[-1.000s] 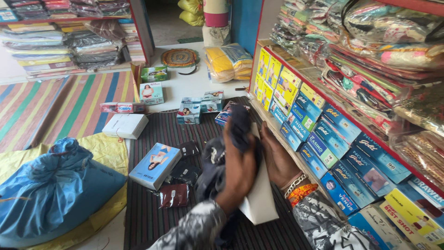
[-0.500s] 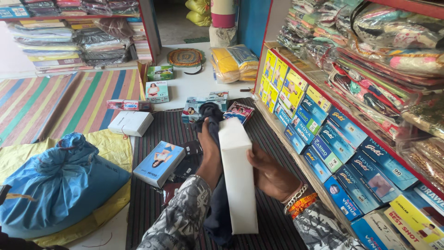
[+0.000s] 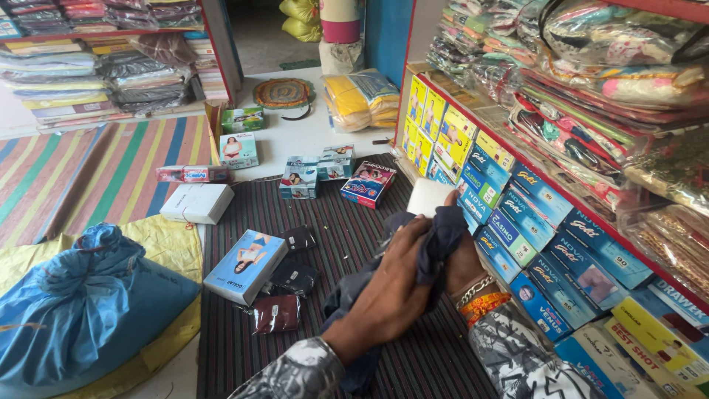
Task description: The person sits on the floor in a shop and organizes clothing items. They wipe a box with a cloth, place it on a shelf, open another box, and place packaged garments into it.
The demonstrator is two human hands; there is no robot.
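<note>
Handling a dark garment beside a white box

Bunching the dark blue garment [image 3: 432,244], the left hand [image 3: 391,288] curls its fingers closed around the cloth, while the right hand [image 3: 461,258] grips the same cloth from behind, next to the white box [image 3: 430,196]. Judged step: gathering the cloth at the box's near end. A fair next move calls for a firm hold on box and cloth together. Left of the white box: small dark packets [image 3: 294,277], a blue-and-white carton [image 3: 246,266]. Right of it: shelf of boxes [image 3: 539,222].
</note>
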